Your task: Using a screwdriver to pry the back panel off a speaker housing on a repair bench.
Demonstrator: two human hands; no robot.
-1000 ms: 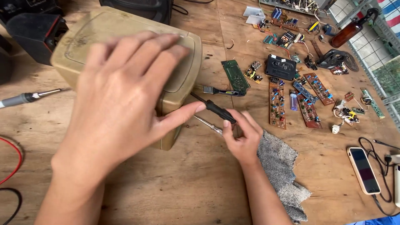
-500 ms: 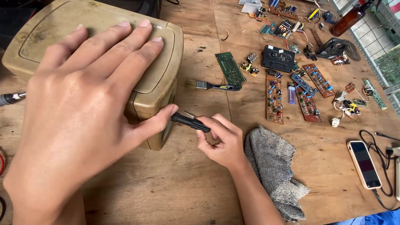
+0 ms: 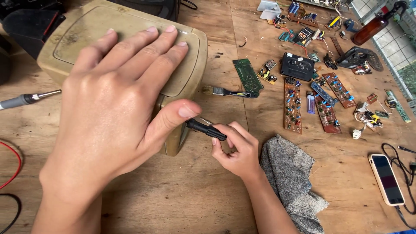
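The left hand [image 3: 117,108] is spread wide and laid flat on top of a beige plastic casing [image 3: 86,30], which fills the upper left of the frame; the fingers reach across its recessed top and the thumb is pressed against its near right corner. The right hand [image 3: 236,149], in the lower centre, is closed around a black-handled tool [image 3: 207,129], whose tip is directed at the casing's right side just beside the left thumb; the tip itself cannot be made out.

A grey cloth [image 3: 292,182] is seen just right of the right wrist, on the wooden table [image 3: 182,195]. A small brush [image 3: 227,92] lies above the right hand, with a green circuit board [image 3: 248,77] touching its handle end. Brown circuit boards [image 3: 293,105] and a black module [image 3: 298,67] are scattered further right. A smartphone [image 3: 386,178] with a cable is placed at the lower right edge. A soldering iron [image 3: 26,99] is found at the left edge, and a brown bottle [image 3: 372,27] at the upper right.
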